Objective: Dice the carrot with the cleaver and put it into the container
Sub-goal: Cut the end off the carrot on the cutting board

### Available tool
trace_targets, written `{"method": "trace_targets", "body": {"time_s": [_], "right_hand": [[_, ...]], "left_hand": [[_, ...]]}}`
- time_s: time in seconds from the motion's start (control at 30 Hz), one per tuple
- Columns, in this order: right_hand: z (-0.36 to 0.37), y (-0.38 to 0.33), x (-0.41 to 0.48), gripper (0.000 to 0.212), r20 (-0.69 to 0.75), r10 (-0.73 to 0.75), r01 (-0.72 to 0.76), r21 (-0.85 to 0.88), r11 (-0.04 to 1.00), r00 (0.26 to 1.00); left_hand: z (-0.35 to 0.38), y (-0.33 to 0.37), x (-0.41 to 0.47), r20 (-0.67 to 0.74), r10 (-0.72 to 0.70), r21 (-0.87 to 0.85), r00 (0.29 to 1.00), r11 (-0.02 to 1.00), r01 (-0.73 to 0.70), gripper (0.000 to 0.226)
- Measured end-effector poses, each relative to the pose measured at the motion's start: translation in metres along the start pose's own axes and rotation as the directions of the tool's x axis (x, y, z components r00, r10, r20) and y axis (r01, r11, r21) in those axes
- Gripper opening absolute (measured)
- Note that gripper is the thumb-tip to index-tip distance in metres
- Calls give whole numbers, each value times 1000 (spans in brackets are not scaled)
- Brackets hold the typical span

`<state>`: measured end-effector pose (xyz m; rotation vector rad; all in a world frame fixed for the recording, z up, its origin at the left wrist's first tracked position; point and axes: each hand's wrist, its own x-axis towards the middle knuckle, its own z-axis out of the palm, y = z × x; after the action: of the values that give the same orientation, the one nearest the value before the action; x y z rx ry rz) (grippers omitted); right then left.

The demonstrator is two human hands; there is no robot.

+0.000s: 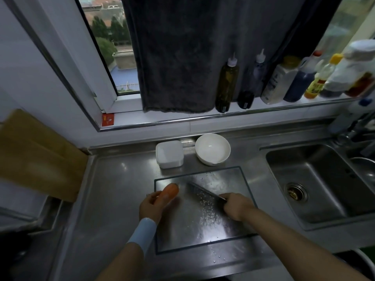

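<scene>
- I see the carrot point(169, 192), smooth, orange and blunt at its rounded far end, over the left edge of the clear glass cutting board point(229, 179); I cannot tell whether it rests on the glass.
- My left hand point(151, 206) grips its near end with curled fingers; the thick end sticks out past them.
- My right hand point(236, 206) is closed around the cleaver's handle. The cleaver point(203, 194) has a flat, droplet-speckled blade that angles toward the carrot, near it but apart.
- The board is wet and beaded with water, and lies on the brushed steel counter point(117, 189).
- The container point(169, 154), a pale rounded-square plastic tub, stands behind the board, just beside a glossy white bowl point(212, 149).
</scene>
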<state>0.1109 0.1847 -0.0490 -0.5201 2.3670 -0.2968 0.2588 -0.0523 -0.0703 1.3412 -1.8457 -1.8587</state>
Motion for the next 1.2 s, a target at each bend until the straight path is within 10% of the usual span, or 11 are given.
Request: {"method": "trace_targets", "body": {"time_s": [0.13,0.37,0.57,1.2], "right_hand": [[2,-4,2,20,-43,-2,11,209,978,999],[15,-15,5,33,-106,-136,146,93,985,985],[26,-19,7,29,-146,-250,257,28,966,957],[16,-51,-16,21,-144,-261,245,-118,962,955]], "left_hand": [[18,-10,-4,40,8,234,999,972,-17,45],[50,-11,-7,148,179,639,973,733,-233,45],[57,-19,0,425,407,601,808,541,-589,32],[67,-43,7,349,413,675,841,512,-532,41]]}}
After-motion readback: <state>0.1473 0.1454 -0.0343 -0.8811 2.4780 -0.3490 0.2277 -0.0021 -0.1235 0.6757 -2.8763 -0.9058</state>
